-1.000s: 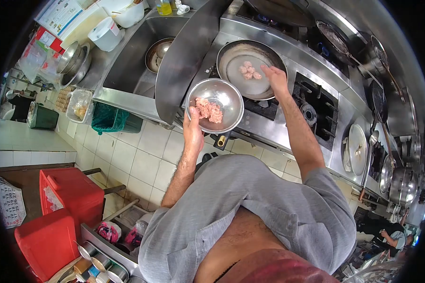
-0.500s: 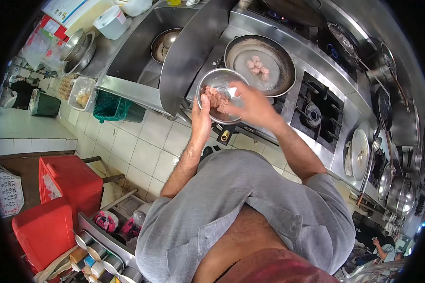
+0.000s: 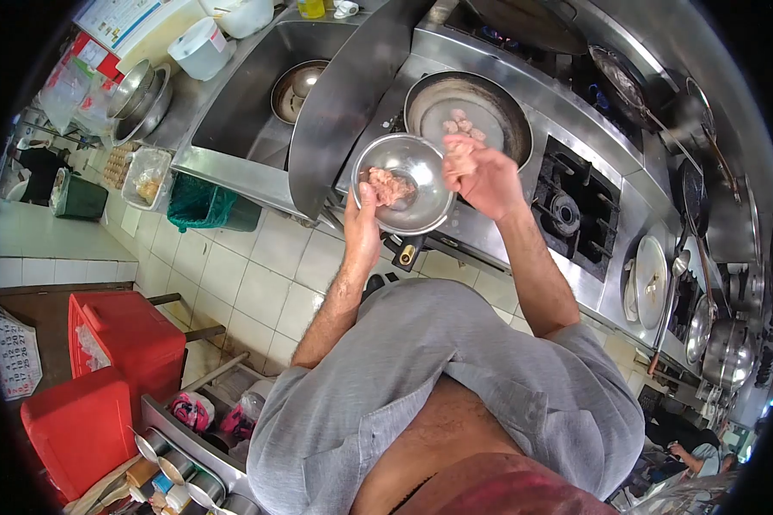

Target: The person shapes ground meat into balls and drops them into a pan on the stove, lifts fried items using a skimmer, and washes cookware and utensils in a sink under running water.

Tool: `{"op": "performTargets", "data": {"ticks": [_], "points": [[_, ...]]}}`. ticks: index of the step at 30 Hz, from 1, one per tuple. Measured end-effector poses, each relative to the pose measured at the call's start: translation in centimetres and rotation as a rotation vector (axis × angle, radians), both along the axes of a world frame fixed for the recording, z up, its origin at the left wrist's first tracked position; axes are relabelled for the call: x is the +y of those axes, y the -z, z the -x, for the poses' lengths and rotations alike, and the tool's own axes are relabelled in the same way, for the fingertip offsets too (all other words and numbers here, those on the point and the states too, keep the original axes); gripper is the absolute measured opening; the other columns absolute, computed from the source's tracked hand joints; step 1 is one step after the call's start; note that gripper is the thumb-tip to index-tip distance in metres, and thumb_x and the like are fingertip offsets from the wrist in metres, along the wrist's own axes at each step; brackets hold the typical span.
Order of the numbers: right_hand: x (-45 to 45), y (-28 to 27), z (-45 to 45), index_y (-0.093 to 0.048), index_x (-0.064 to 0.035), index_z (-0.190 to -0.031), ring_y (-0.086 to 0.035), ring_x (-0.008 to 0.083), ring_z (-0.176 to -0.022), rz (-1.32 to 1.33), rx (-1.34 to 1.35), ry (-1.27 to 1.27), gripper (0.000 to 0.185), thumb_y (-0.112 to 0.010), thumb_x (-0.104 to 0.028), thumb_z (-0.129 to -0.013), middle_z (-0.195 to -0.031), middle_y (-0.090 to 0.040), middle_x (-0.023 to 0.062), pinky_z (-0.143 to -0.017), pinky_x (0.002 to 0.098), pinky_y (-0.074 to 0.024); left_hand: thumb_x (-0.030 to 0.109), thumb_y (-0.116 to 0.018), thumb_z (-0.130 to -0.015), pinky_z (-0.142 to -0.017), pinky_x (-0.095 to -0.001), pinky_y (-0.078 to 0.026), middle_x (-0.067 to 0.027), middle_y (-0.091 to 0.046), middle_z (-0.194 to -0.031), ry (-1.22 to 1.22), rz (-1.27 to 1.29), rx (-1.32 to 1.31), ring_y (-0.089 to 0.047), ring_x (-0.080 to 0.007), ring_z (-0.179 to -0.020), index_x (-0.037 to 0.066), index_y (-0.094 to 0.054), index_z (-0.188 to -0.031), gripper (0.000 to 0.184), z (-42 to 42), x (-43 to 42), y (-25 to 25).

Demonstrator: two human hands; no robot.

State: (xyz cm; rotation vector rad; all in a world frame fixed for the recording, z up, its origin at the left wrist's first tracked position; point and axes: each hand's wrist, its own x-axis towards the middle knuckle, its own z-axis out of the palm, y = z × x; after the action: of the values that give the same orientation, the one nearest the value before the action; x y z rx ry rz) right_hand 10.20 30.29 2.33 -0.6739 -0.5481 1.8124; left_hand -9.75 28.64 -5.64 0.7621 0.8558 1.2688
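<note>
My left hand [image 3: 362, 225] grips the near left rim of a steel bowl [image 3: 416, 163], its thumb on the inside. Raw minced meat [image 3: 389, 186] lies in the bowl, to the left of its middle. My right hand [image 3: 487, 178] is closed around a lump of pinkish meat [image 3: 462, 160], raised between the bowl and the pan. Behind both hands a wide pan [image 3: 511, 129] rests on the stove, with several small meat pieces [image 3: 464, 126] grouped inside; its near edge is partly hidden by my right hand and the bowl.
A burner [image 3: 567, 210] is right of the pan. A curved metal divider [image 3: 335, 112] separates the stove from a sink [image 3: 219, 129] holding a small pan. A green-lined bin [image 3: 202, 202] and red containers [image 3: 124, 343] stand left. A person [image 3: 700, 455] is at the far lower right.
My right hand left the pan, dipped into the bowl, and has now lifted out with a lump of meat. Less meat shows in the bowl, which my left hand still holds.
</note>
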Motion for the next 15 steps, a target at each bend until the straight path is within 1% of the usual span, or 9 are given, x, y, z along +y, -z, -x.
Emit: {"op": "performTargets", "data": {"ticks": [1,4,5,8,9,11,12,14,15], "points": [[0.1,-0.3,-0.2,-0.054,-0.0025,-0.102,-0.048,0.0166,-0.059,0.114,0.052,0.095,0.048,-0.042,-0.045,-0.084,-0.068,-0.053,0.0035,-0.059,0.0297,-0.0395,0.042,-0.039,-0.091,-0.095,-0.0337,-0.035,-0.0138,-0.044,-0.121,-0.001,0.001,0.001,-0.044,-0.0194,-0.11,0.0,-0.033,-0.128,0.056,0.2,0.0,0.0],[1.0,1.0,-2.1,-0.056,-0.0052,-0.093,-0.044,0.0154,-0.054,0.01,0.163,0.098,0.05,-0.04,-0.052,-0.085,-0.063,-0.049,0.0023,-0.054,0.0277,-0.0351,0.043,-0.039,-0.091,-0.095,-0.0341,-0.035,-0.0138,-0.044,-0.122,-0.023,0.007,-0.017,-0.044,-0.0195,-0.111,0.0,-0.034,-0.128,0.057,0.3,0.1,-0.1],[1.3,1.3,-2.4,-0.054,-0.0097,-0.077,-0.039,0.0126,-0.05,0.069,0.127,0.147,0.042,-0.046,-0.051,-0.084,-0.056,-0.043,0.0,-0.05,0.0258,-0.0301,0.043,-0.04,-0.091,-0.095,-0.0343,-0.035,-0.0139,-0.043,-0.123,-0.022,0.003,-0.009,-0.044,-0.0197,-0.111,0.0,-0.033,-0.128,0.057,0.4,0.1,0.1],[2.7,4.2,-4.6,-0.049,-0.0129,-0.066,-0.036,0.0105,-0.049,0.058,-0.008,0.182,0.032,-0.054,-0.04,-0.083,-0.052,-0.037,-0.0023,-0.048,0.0254,-0.0287,0.038,-0.038,-0.092,-0.093,-0.0385,-0.04,-0.0143,-0.044,-0.121,-0.005,0.008,-0.018,-0.047,-0.0226,-0.11,0.001,-0.031,-0.127,0.051,0.6,0.2,0.4],[3.0,4.0,-5.3,-0.049,-0.0129,-0.066,-0.036,0.0105,-0.049,0.058,-0.008,0.18,0.032,-0.054,-0.04,-0.083,-0.052,-0.037,-0.0023,-0.048,0.0254,-0.0287,0.038,-0.038,-0.092,-0.093,-0.0385,-0.04,-0.0143,-0.044,-0.121,-0.007,0.008,-0.018,-0.047,-0.0226,-0.11,0.001,-0.031,-0.127,0.051,0.6,0.1,0.3],[3.6,3.7,-6.3,-0.043,-0.0148,-0.056,-0.035,0.0105,-0.049,-0.012,-0.25,0.138,0.035,-0.055,-0.033,-0.084,-0.051,-0.038,-0.0029,-0.051,0.0264,-0.0313,0.039,-0.038,-0.092,-0.091,-0.0384,-0.041,-0.0146,-0.045,-0.12,-0.012,0.011,-0.016,-0.047,-0.0225,-0.109,0.0,-0.032,-0.127,0.052,0.6,0.0,0.0],[4.0,3.7,-6.5,-0.043,-0.0148,-0.056,-0.035,0.0105,-0.049,-0.012,-0.25,0.137,0.035,-0.055,-0.033,-0.084,-0.051,-0.038,-0.0029,-0.051,0.0264,-0.0313,0.039,-0.038,-0.092,-0.091,-0.0384,-0.041,-0.0146,-0.045,-0.12,-0.014,0.011,-0.015,-0.047,-0.0225,-0.109,0.0,-0.032,-0.127,0.052,0.7,-0.1,-0.1],[4.7,3.6,-6.7,-0.048,-0.0138,-0.06,-0.038,0.0119,-0.051,0.042,-0.193,0.319,0.027,-0.056,-0.025,-0.083,-0.053,-0.039,-0.0021,-0.054,0.028,-0.0351,0.04,-0.038,-0.092,-0.09,-0.0379,-0.041,-0.0147,-0.045,-0.12,-0.004,0.02,-0.04,-0.048,-0.0225,-0.109,0.0,-0.032,-0.126,0.053,0.9,-0.1,-0.1],[4.6,2.4,-6.2,-0.052,-0.0128,-0.065,-0.042,0.0123,-0.053,0.159,-0.169,0.405,0.019,-0.055,-0.021,-0.083,-0.057,-0.044,-0.0013,-0.057,0.0295,-0.0381,0.04,-0.038,-0.092,-0.09,-0.0379,-0.041,-0.0147,-0.045,-0.12,-0.006,0.019,-0.04,-0.048,-0.0225,-0.109,0.0,-0.032,-0.126,0.053,0.9,-0.1,-0.2]]}}
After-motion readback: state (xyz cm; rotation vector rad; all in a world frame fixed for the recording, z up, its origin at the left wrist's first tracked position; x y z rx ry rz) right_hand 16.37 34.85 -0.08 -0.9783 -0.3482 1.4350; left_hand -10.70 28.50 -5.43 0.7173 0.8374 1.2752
